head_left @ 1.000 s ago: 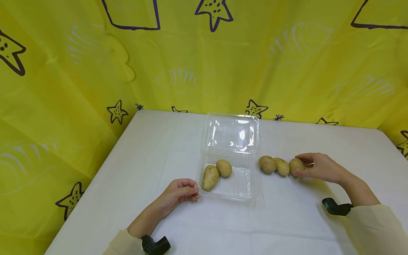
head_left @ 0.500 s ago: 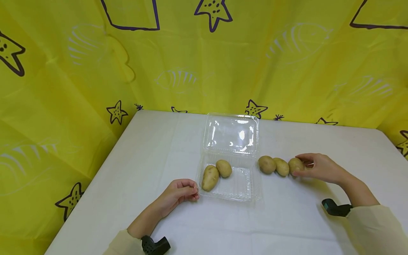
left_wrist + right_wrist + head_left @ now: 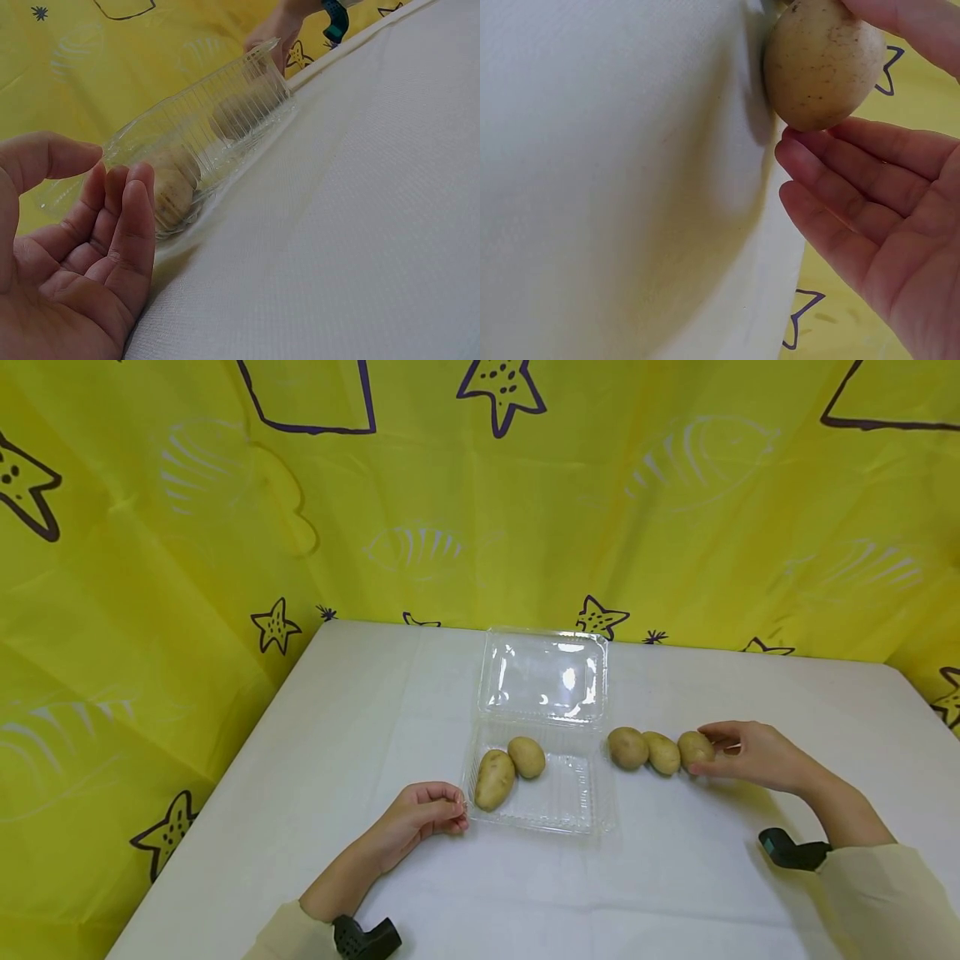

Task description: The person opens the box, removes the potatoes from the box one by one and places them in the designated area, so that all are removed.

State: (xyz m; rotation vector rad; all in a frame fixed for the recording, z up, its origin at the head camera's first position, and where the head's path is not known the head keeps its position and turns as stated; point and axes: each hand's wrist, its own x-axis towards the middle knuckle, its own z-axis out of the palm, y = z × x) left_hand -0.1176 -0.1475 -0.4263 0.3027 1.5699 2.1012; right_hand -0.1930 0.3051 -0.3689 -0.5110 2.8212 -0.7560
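Counting five potatoes (image 3: 627, 747), one container (image 3: 577, 793)

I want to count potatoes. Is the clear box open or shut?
Open. The clear box has its lid folded back flat on the table, and two potatoes lie inside.

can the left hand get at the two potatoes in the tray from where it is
Probably yes. The left hand rests on the table beside the tray, whose lid is folded back, leaving the top open. The near potato lies just past the low wall, the other potato behind it.

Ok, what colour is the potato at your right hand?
Tan-yellow with small brown specks; the potato shows best in the right wrist view.
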